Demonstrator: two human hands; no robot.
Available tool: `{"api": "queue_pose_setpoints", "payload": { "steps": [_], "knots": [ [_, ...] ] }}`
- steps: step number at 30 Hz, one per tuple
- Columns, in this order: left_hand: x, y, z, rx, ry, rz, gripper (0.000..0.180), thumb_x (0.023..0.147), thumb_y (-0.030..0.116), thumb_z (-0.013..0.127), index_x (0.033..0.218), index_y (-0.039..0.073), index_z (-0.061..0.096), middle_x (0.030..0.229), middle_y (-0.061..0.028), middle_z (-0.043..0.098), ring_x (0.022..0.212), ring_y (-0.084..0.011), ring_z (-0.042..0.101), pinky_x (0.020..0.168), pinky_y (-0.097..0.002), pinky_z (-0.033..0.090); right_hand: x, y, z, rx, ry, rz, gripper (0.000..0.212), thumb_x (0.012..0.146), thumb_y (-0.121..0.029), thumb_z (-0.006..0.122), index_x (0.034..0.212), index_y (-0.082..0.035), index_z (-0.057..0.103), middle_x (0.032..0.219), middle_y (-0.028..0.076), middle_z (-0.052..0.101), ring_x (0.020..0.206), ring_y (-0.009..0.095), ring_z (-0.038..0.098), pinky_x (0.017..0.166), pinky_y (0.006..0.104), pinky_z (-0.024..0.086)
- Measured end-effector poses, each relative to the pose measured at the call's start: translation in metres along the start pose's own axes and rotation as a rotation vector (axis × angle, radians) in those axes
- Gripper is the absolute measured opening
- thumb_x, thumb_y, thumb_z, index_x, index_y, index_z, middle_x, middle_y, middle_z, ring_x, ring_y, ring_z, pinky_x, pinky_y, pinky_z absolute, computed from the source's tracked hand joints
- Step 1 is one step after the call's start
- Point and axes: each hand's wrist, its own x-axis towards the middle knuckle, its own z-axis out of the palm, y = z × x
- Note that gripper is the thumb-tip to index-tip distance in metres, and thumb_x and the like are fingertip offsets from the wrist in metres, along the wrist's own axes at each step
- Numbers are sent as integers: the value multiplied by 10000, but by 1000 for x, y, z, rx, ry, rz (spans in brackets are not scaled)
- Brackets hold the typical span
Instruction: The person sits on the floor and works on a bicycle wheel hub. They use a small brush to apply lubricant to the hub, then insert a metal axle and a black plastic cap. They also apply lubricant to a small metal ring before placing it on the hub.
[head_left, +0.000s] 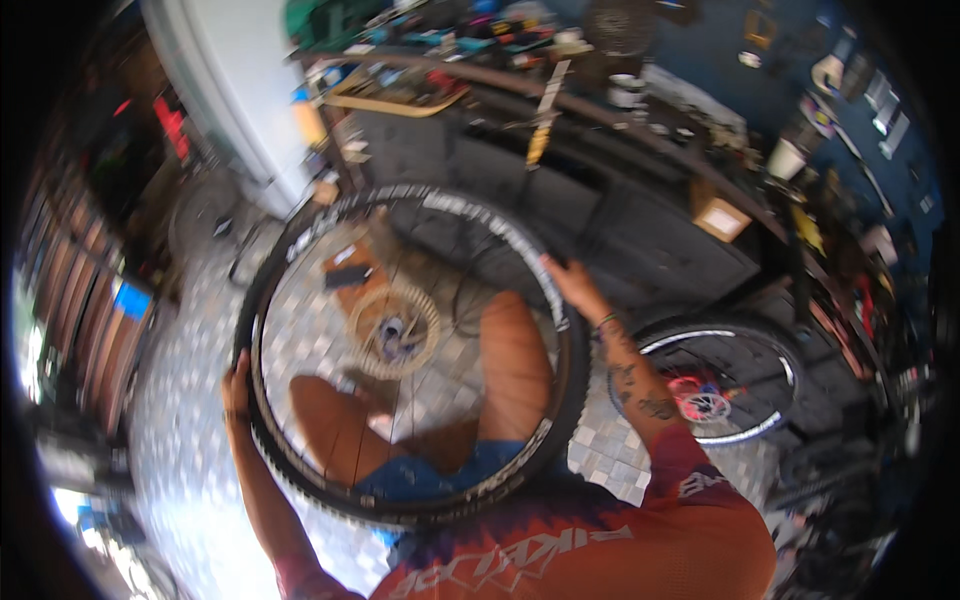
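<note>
A bicycle wheel (pixel 400 508) with a black knobbly tyre is held above my lap, and my bare knees show between its spokes. My left hand (pixel 237 388) grips the tyre's left edge. Across from it, my right hand (pixel 578 288) is closed on the tyre at the upper right, its fingertips partly hidden. At the wheel's hub is a pale, toothed disc (pixel 393 331), slightly blurred; I cannot tell whether it is a sprocket set or a brake rotor.
On the tiled floor (pixel 195 400) to the right lies a second wheel (pixel 790 375) with a red hub. Ahead stands a dark workbench (pixel 680 235) crowded with tools, a small cardboard box (pixel 722 218) at its front. Brown cardboard (pixel 362 292) shows beyond the spokes. Tools hang on the blue wall (pixel 800 60).
</note>
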Motion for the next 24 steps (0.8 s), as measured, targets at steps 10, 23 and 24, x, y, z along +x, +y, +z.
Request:
{"api": "queue_pose_setpoints", "payload": {
  "steps": [10, 23, 24],
  "knots": [
    [64, -33, 76, 150, -43, 59, 811, 1000, 712, 585, 1035, -83, 739, 832, -214, 716, 774, -335, 627, 760, -500, 492, -55, -71, -73, -200, 87, -472, 400, 1007, -372, 734, 1206, -25, 742, 1054, 191, 786, 933, 357, 762, 826, 445, 596],
    [71, -6, 117, 369, 238, 249, 526, 1019, 526, 673, 1168, 29, 761, 975, -210, 779, 890, -355, 739, 797, -474, 560, 132, -242, -324, -925, 639, -282, 242, 934, -184, 732, 1152, -85, 770, 1102, 177, 785, 1091, 378, 736, 964, 482, 580],
    [67, -2, 120, 367, 236, 248, 510, 1024, 510, 674, 1165, 28, 760, 974, -211, 778, 887, -353, 739, 796, -472, 561, 132, -234, -328, -895, 690, -352, 236, 948, -207, 718, 1136, -78, 780, 1084, 174, 794, 1058, 384, 748, 939, 487, 586]
  ]
}}
